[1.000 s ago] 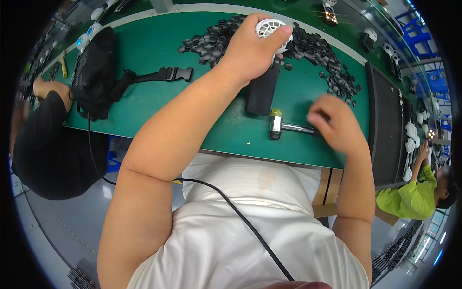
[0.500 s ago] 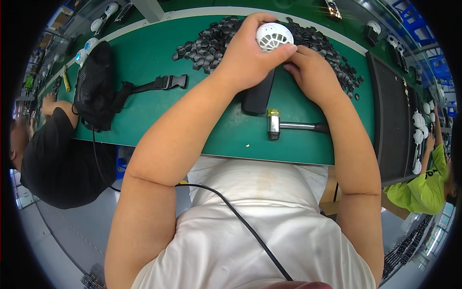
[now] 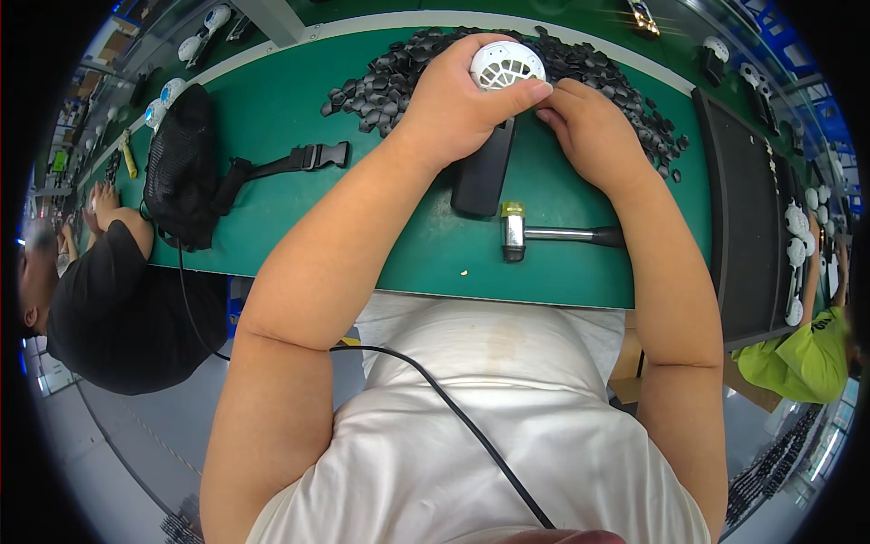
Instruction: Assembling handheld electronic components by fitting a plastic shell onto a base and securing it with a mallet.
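Note:
My left hand (image 3: 458,104) is wrapped round a round white housing (image 3: 507,65) with a web-like grille, its thumb across the near edge. Below that hand a long black block (image 3: 482,172) slants toward me over the green table; the hand hides whether it joins the housing. My right hand (image 3: 589,127) is closed, its fingertips pinched together by the housing's right edge. Anything between those fingertips is hidden. Nearer me lies a mallet (image 3: 514,234) with a metal head, a yellow-green face and a dark handle, pointing right under my right forearm.
Many small black caps (image 3: 385,91) are heaped along the table's far side. At left lie a black mesh bag (image 3: 181,163) and a buckled strap (image 3: 313,156). A dark tray (image 3: 748,208) borders the right. Co-workers sit at left, in a black shirt (image 3: 136,308), and at right.
The white housing and my left hand have shifted slightly left, and the housing is tilted a little differently. My right hand stays close beside it, fingertips still pinched.

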Demonstrator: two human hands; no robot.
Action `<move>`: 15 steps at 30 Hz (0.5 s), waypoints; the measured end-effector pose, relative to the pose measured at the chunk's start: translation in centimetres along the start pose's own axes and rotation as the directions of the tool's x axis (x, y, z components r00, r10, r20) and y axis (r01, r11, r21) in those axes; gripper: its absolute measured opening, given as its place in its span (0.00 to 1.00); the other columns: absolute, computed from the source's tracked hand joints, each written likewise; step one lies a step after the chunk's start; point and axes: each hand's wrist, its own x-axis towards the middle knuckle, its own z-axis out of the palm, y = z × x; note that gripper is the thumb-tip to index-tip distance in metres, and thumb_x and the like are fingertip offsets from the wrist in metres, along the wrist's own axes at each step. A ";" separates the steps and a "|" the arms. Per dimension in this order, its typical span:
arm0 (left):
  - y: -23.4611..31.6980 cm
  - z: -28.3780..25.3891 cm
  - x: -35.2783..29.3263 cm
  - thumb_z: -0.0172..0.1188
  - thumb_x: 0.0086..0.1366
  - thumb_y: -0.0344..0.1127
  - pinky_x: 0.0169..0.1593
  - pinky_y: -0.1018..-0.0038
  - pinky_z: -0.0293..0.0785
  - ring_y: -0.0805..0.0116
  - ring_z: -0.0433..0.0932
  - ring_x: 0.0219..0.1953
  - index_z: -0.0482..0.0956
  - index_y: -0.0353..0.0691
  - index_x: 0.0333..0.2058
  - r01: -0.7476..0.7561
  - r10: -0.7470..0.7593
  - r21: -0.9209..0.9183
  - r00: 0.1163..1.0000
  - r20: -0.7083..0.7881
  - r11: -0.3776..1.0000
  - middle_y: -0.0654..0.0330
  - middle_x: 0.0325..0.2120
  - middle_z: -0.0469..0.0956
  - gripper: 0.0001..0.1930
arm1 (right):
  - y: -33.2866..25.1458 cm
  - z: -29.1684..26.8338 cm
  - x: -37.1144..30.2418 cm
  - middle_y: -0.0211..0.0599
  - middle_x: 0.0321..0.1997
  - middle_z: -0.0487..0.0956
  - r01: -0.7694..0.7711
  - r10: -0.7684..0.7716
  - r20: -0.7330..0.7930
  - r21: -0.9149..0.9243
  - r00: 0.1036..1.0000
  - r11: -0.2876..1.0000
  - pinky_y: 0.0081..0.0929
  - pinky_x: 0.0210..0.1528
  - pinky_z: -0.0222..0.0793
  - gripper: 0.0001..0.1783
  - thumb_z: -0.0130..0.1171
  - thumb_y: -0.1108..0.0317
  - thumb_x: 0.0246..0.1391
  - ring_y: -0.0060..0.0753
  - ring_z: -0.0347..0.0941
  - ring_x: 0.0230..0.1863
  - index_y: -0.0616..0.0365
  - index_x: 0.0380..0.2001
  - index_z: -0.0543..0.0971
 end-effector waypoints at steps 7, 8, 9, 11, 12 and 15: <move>-0.3 0.0 0.1 0.76 0.57 0.37 0.42 0.77 0.78 0.71 0.80 0.37 0.78 0.38 0.55 -0.121 0.115 0.154 0.992 0.047 0.981 0.56 0.42 0.83 0.29 | -0.1 -0.6 0.0 0.34 0.37 0.81 -0.101 0.104 -0.054 0.056 0.993 0.993 0.34 0.41 0.74 0.07 0.59 0.67 0.65 0.40 0.77 0.36 0.58 0.40 0.83; -0.5 0.1 0.2 0.77 0.56 0.37 0.42 0.77 0.78 0.71 0.80 0.37 0.78 0.38 0.55 -0.173 0.166 0.201 0.985 0.055 0.964 0.57 0.42 0.83 0.29 | -0.2 -1.3 -0.2 0.33 0.35 0.80 -0.128 0.145 -0.099 0.164 0.984 0.978 0.32 0.40 0.73 0.07 0.59 0.68 0.65 0.37 0.75 0.34 0.58 0.40 0.82; -0.8 0.2 0.2 0.77 0.55 0.37 0.42 0.76 0.77 0.70 0.80 0.37 0.78 0.39 0.54 -0.224 0.215 0.246 0.975 0.065 0.943 0.57 0.41 0.83 0.29 | -0.3 -2.0 -0.4 0.33 0.34 0.80 -0.148 0.191 -0.138 0.271 0.972 0.951 0.30 0.39 0.72 0.07 0.59 0.68 0.66 0.35 0.74 0.33 0.58 0.41 0.82; -0.9 0.2 0.2 0.77 0.55 0.37 0.41 0.76 0.77 0.70 0.80 0.36 0.78 0.39 0.54 -0.269 0.258 0.292 0.963 0.078 0.918 0.58 0.41 0.83 0.28 | -0.6 -2.7 -0.5 0.32 0.32 0.79 -0.165 0.242 -0.167 0.378 0.956 0.911 0.28 0.38 0.70 0.07 0.58 0.68 0.66 0.32 0.73 0.32 0.59 0.41 0.81; -0.8 0.1 0.1 0.77 0.54 0.37 0.41 0.76 0.77 0.70 0.80 0.36 0.78 0.40 0.54 -0.258 0.240 0.283 0.966 0.098 0.924 0.58 0.40 0.83 0.28 | -0.7 -2.9 -0.6 0.32 0.32 0.79 -0.154 0.239 -0.147 0.435 0.960 0.887 0.28 0.37 0.69 0.07 0.59 0.68 0.66 0.32 0.72 0.32 0.59 0.40 0.81; -0.4 0.0 -0.1 0.77 0.53 0.37 0.40 0.75 0.76 0.69 0.79 0.35 0.79 0.41 0.52 -0.222 0.185 0.256 0.970 0.161 0.941 0.59 0.39 0.82 0.27 | -0.9 -3.2 -0.8 0.31 0.31 0.79 -0.130 0.226 -0.089 0.596 0.970 0.792 0.28 0.35 0.66 0.07 0.60 0.67 0.65 0.32 0.69 0.31 0.59 0.37 0.81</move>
